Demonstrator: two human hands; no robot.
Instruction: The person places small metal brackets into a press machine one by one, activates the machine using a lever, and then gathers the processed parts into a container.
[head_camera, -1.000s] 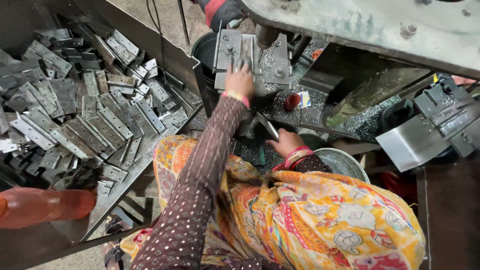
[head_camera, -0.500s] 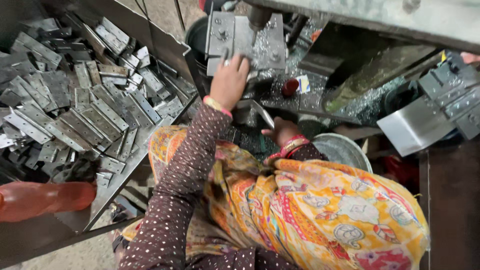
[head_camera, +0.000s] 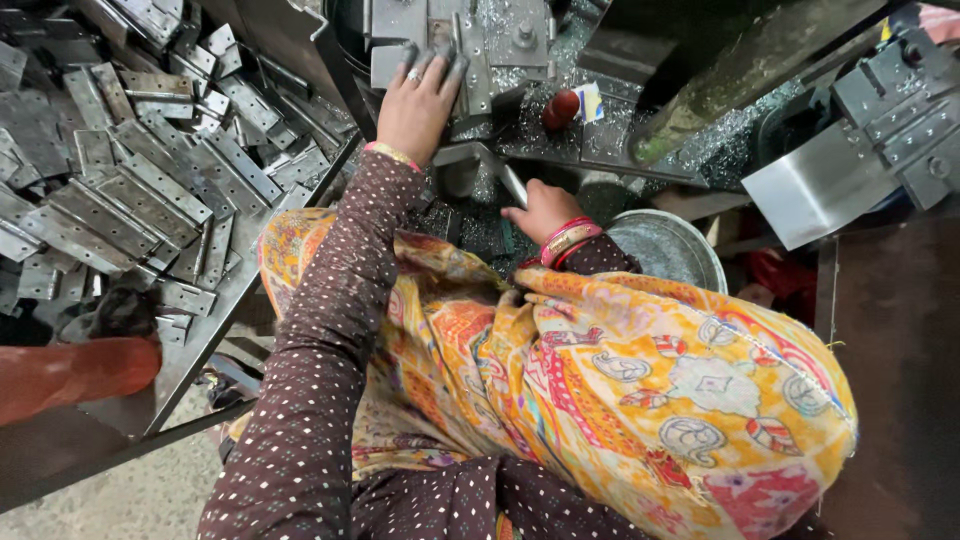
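- Your left hand (head_camera: 418, 100) lies open, fingers spread, on the flat grey steel hinge plate (head_camera: 400, 35), top centre of frame: stiff, heavy, sharp-edged; grip its long edges.
- Your right hand (head_camera: 542, 208), centre, pinches a slim metal lever (head_camera: 513, 186).

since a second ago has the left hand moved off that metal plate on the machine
No. The left hand is still flat on the metal plate, just left of the red knob; only the camera shifted.

Brown dotted sleeves (head_camera: 330, 330), red bangles (head_camera: 566, 238), floral shawl (head_camera: 640, 380).
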